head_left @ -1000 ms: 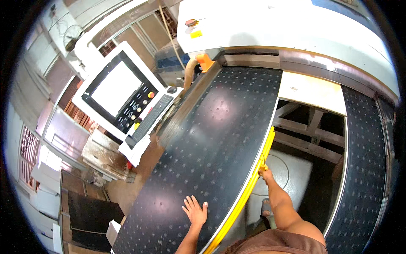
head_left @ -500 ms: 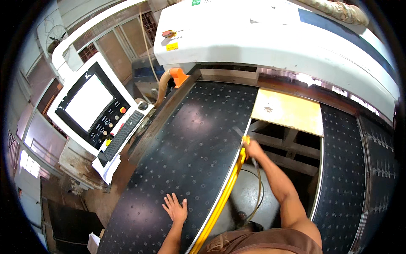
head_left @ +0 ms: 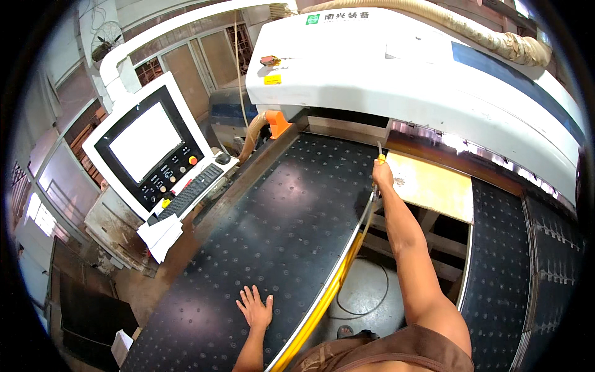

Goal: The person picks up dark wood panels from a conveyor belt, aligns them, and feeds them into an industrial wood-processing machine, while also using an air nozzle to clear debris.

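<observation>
My right hand [head_left: 383, 175], arm stretched out, grips a yellow air blow gun [head_left: 381, 159] with a thin nozzle pointing toward the machine. A hose [head_left: 368, 218] trails back from the gun toward the floor. Flat on the black dotted work table [head_left: 266, 229] rests my left hand [head_left: 255, 308], fingers spread and holding nothing. Yellow rails [head_left: 319, 305] run along the table's right edge, beside my body. Right of my right hand, a pale wooden board [head_left: 437, 186] bridges the far end of the gap between the two table sections.
A white machine housing [head_left: 347, 68] spans the far side. At left stand a control screen [head_left: 145, 142], a keyboard [head_left: 192, 192] and hanging papers [head_left: 161, 239]. Under an orange fitting [head_left: 279, 124] runs a ribbed hose. A second dotted table [head_left: 496, 248] lies right of the gap.
My right hand has moved forward and slightly right with the blow gun, from the rail edge up to beside the wooden board. My left hand stays on the table. The view has tilted up.
</observation>
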Available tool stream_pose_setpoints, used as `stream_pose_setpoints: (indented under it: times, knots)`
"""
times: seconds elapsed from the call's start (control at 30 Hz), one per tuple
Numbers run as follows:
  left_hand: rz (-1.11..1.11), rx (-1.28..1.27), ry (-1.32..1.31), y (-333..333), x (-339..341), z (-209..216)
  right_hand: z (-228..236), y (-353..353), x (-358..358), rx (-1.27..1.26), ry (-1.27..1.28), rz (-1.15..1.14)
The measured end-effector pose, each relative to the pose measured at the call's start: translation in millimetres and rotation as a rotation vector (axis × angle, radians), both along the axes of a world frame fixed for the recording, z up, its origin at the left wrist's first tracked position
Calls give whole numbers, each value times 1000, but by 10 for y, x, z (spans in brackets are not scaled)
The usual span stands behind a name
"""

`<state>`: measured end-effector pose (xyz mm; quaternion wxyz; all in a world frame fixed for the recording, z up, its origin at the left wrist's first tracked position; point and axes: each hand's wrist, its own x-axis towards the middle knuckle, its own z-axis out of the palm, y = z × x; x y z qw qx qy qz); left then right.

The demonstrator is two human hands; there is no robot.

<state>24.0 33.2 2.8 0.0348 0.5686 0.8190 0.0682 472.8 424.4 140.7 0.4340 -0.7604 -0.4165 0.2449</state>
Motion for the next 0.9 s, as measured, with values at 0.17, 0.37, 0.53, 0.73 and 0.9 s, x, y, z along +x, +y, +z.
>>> stream_pose_setpoints:
  times: [0.17, 0.37, 0.53, 0.73, 0.9]
  knots:
    - [-54, 21, -58, 177, 226, -29, -44, 204, -98, 82, -270, 413]
    - [-28, 34, -18, 89, 67, -55, -82, 109, -500, -5, -101, 383]
    - [-153, 62, -47, 294, 389, -112, -504, 165, 899, 68, -94, 59]
    - [-71, 54, 7, 107, 51, -61, -931, -1055, 1082, -146, 119, -391]
    - [-64, 42, 25, 20, -3, -140, -2084, -1820, 218, -156, 77, -261]
